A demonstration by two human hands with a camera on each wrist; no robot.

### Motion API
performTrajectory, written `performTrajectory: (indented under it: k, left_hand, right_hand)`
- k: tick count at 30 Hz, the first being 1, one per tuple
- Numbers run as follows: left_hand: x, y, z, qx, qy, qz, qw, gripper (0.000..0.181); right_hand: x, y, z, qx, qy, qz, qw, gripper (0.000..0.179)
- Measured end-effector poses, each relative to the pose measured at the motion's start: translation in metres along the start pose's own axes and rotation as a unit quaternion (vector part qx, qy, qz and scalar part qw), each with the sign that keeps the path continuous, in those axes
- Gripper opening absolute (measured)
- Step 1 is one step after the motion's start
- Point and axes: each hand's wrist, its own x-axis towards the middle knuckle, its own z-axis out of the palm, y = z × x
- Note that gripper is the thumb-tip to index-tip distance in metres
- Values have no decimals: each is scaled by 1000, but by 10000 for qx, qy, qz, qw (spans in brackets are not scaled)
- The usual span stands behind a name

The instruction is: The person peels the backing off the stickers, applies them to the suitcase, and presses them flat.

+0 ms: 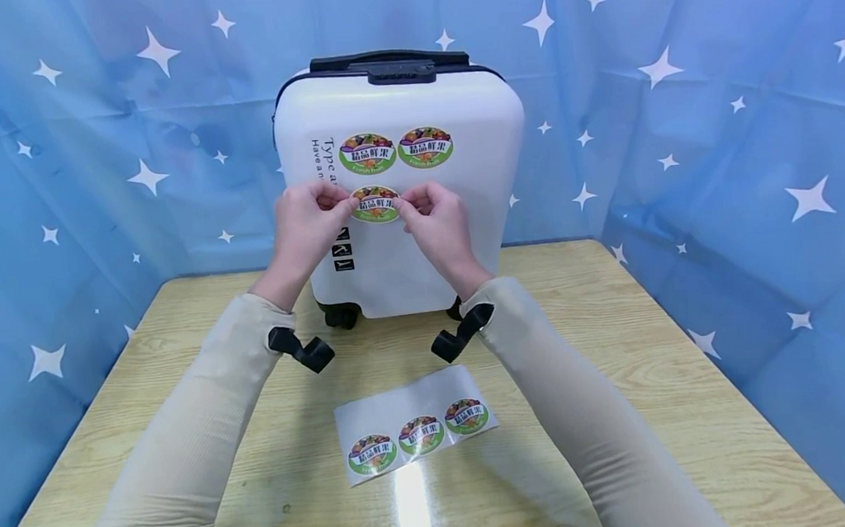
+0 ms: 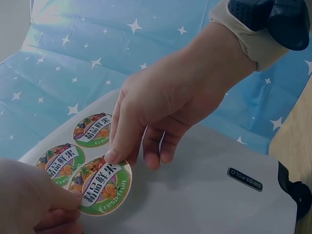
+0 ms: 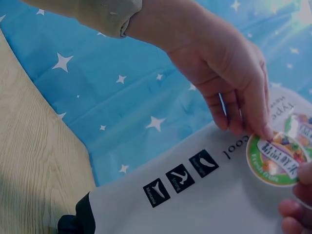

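An oval fruit sticker [image 1: 376,207] is pinched at its two sides in front of a white suitcase [image 1: 423,272]. My left hand [image 1: 305,225] holds its left edge between thumb and fingers, and my right hand [image 1: 440,222] grips the right edge. In the left wrist view the right hand [image 2: 161,102] has its thumb on the sticker [image 2: 105,190]; part of the left hand [image 2: 34,200] is at lower left. Just above, two matching stickers, one left [image 1: 367,154] and one right [image 1: 425,147], lie on the suitcase. Whether the held sticker touches the shell cannot be told.
On the wooden table [image 1: 260,475] lies a white backing sheet [image 1: 396,402] with three stickers along its near edge. Black icons [image 1: 343,251] and lettering mark the suitcase's left side. A blue star-patterned curtain [image 1: 681,136] surrounds the table's back and sides.
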Motion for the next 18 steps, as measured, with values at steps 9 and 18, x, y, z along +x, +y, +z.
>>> performTrajectory:
  k: [9, 18]
  left_hand:
    - [5, 1, 2, 169, 7, -210, 9996, 16]
    - [8, 2, 5, 365, 3, -290, 9989, 17]
  right_hand:
    - [5, 0, 5, -142, 82, -19, 9999, 15]
    - [7, 0, 10, -310, 226, -102, 9992, 14]
